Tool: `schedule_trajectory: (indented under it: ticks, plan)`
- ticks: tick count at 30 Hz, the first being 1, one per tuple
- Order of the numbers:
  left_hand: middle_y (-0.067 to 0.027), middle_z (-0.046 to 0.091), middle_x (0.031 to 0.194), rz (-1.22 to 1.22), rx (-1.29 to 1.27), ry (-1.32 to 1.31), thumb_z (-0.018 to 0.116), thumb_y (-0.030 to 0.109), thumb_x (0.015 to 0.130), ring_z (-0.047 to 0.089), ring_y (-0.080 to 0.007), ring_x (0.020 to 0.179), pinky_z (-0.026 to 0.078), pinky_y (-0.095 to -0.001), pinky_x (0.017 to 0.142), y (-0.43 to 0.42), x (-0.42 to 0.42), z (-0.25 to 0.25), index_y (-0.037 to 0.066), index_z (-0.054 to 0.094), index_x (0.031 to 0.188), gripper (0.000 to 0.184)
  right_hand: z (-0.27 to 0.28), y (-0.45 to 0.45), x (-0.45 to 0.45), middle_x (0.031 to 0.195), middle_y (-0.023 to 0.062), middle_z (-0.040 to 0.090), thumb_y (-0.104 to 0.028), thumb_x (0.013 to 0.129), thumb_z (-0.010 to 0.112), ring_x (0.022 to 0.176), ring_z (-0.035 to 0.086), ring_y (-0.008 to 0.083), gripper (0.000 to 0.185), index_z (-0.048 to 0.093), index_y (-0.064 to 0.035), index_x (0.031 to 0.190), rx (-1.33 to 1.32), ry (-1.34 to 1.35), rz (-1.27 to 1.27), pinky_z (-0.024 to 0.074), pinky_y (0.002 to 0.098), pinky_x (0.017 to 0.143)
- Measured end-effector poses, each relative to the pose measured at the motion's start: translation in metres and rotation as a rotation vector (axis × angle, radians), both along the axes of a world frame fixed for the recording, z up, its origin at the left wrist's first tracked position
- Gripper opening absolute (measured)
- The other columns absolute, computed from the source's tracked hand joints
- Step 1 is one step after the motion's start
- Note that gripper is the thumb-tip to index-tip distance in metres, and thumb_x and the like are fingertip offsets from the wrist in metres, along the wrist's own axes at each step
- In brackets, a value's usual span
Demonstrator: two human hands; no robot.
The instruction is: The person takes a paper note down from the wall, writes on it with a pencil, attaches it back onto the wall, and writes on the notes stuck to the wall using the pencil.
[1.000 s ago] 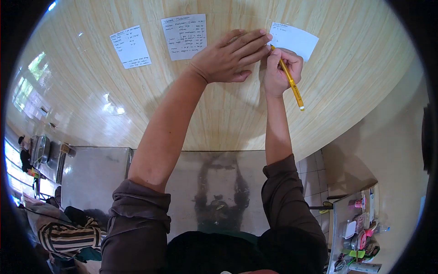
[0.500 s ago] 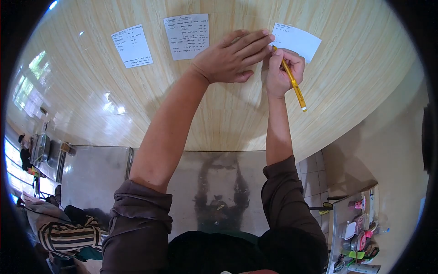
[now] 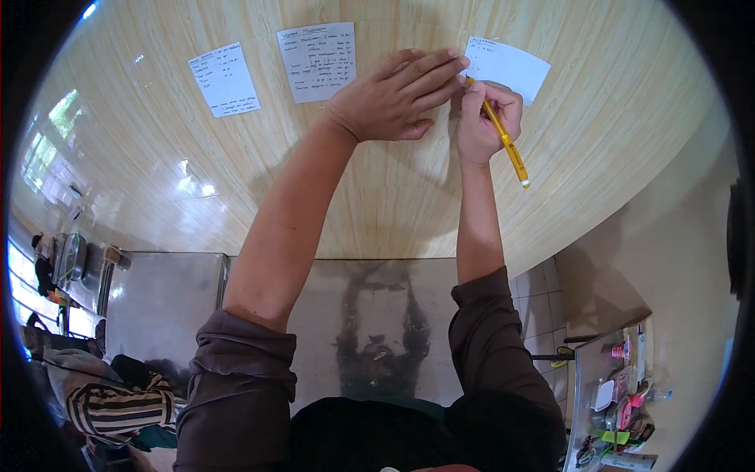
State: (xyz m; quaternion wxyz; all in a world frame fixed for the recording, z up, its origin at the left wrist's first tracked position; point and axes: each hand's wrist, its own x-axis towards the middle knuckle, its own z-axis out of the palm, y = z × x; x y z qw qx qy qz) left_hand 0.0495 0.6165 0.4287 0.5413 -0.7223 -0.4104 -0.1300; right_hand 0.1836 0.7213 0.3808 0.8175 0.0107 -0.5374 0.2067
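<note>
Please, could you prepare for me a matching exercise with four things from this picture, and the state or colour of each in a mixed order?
Things:
1. left hand
2. right hand
3. pen
4. leftmost paper

States or colours:
A. yellow, with a white end
B. fingers stretched out
C. covered in handwriting, apart from both hands
D. fingers curled in a writing grip

Right pairs: 1-B, 2-D, 3-A, 4-C.
</note>
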Motion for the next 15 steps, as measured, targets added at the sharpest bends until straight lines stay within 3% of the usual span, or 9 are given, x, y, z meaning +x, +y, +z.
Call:
schedule_trajectory:
  ticks: [15]
  plan:
    - [0.0005, 0.040, 0.156, 0.060, 0.008, 0.032, 0.061, 0.048, 0.080, 0.036, -0.0153, 0.144, 0.028, -0.0395, 0.117, -0.0033, 0.0026, 0.0020, 0.015, 0.048, 0.143, 0.073, 0.0026, -0.0045, 0.0018, 0.082, 0.0055, 0.063, 0.000, 0.088, 0.071, 0.068, 0.055, 0.0066, 0.018, 0.053, -0.0020, 0.087, 0.002, -0.009, -0.044, 0.0477, 0.0220, 0.063]
